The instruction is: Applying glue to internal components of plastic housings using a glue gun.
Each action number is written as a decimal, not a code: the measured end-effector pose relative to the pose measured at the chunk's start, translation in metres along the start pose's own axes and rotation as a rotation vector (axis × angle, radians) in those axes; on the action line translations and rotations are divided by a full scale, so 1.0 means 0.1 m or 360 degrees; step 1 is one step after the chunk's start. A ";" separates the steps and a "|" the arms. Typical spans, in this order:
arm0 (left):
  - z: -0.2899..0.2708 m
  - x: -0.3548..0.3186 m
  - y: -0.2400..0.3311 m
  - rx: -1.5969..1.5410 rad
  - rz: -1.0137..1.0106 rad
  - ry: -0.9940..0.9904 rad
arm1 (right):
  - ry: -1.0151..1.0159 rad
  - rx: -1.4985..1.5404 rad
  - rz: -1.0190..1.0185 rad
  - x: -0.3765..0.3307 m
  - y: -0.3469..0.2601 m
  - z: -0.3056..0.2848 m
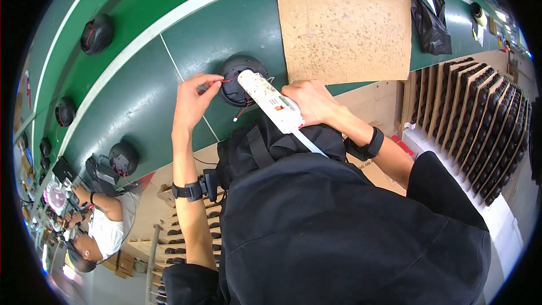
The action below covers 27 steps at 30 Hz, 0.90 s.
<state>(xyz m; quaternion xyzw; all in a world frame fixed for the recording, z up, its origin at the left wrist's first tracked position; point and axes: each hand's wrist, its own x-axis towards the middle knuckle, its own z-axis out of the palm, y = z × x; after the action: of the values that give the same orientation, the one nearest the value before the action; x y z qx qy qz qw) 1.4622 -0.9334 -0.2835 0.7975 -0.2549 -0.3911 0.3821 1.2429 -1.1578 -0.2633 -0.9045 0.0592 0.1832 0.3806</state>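
My right hand [314, 100] grips a white glue gun [271, 100], its nozzle resting on a round black housing [240, 79] that lies on the green conveyor belt [141, 96]. My left hand [195, 97] pinches a thin red wire [226, 81] that runs into the housing. A second red wire with a small white plug [235, 118] hangs from the housing's near side. Both wrists carry black straps.
More round black housings [97, 34] [65, 112] [124, 158] sit along the belt to the left. A sheet of brown cardboard [344, 25] and a black plastic bag [429, 14] lie to the right. Racks of dark parts [480, 118] stand at right. Another person [101, 226] works at lower left.
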 end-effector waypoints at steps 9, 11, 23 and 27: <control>0.06 -0.27 0.05 0.0123 0.0008 0.0245 | -0.0063 0.0030 0.0010 0.03 -0.03 -0.03; 0.05 -0.37 0.16 0.0190 0.0129 0.0324 | 0.0009 0.0098 -0.0074 0.00 -0.01 -0.04; 0.19 -0.35 0.30 0.0079 0.0298 0.0204 | -0.0120 0.0352 -0.0210 -0.14 0.20 -0.27; 0.17 -0.06 0.22 -0.0085 0.0189 0.0318 | -0.0308 0.0275 -0.0260 -0.09 0.18 -0.39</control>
<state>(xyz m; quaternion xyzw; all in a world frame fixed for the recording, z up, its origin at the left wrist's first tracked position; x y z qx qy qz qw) 1.4424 -0.9485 -0.2699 0.8055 -0.2518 -0.2932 0.4493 1.2417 -1.1986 -0.2467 -0.8483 -0.0359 0.2321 0.4747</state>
